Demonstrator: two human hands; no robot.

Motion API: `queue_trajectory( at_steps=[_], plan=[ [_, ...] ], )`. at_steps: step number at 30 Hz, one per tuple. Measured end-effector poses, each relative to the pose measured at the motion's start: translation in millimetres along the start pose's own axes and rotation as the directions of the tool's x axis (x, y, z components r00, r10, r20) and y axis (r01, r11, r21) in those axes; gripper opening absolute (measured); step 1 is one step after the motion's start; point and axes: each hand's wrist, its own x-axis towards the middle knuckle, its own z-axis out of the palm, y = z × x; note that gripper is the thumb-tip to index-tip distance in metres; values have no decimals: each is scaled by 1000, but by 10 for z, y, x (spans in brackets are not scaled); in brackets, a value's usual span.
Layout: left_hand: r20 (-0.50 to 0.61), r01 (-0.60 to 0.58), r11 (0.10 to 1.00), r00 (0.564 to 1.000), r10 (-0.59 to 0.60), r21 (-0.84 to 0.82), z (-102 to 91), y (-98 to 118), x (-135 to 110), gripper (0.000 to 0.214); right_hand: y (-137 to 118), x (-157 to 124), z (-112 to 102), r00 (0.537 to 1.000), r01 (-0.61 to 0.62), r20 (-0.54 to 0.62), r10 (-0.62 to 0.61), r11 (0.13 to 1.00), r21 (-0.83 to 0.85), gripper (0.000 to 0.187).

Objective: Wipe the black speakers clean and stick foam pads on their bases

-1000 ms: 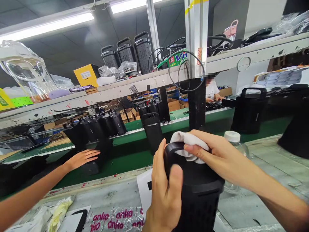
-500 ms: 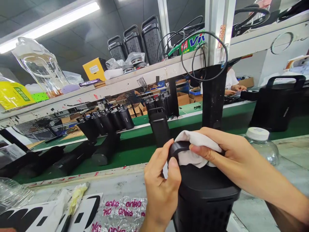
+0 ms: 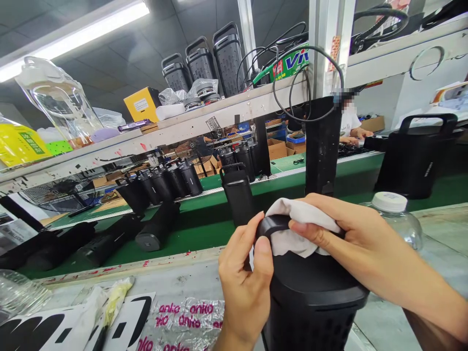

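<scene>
A black cylindrical speaker (image 3: 310,297) with a carry handle (image 3: 268,225) stands on the workbench right in front of me. My left hand (image 3: 244,282) pinches the left end of that handle between thumb and fingers. My right hand (image 3: 340,234) is closed on a white cloth (image 3: 296,231) and presses it over the handle's top and right side. The speaker's lower body runs out of the frame.
A clear plastic bottle (image 3: 395,214) with a white cap stands just right of the speaker. Behind runs a green conveyor (image 3: 204,229) carrying several black speakers, some lying down (image 3: 157,229). Plastic bags with pink print (image 3: 183,314) lie at my left. A person (image 3: 351,127) works beyond the belt.
A second ago another person's arm reached onto the belt at left; it is gone. My view has shifted, and both hands stay on the handle with the cloth.
</scene>
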Motion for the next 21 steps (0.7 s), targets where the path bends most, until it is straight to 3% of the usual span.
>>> queue_trajectory(
  at_steps=[9, 13, 21],
  plan=[
    [-14, -25, 1000, 1000, 25, 16, -6, -5, -49, 34, -6, -2, 15, 1000, -4, 0, 4, 1000, -8, 28],
    [35, -37, 999, 999, 36, 26, 1, -29, -65, 41, 8, -22, 0, 1000, -9, -16, 9, 1000, -5, 25],
    [7, -28, 999, 1000, 27, 25, 33, 2, -64, 34, 31, -45, -17, 1000, 2, -28, -1, 1000, 20, 31]
  ],
)
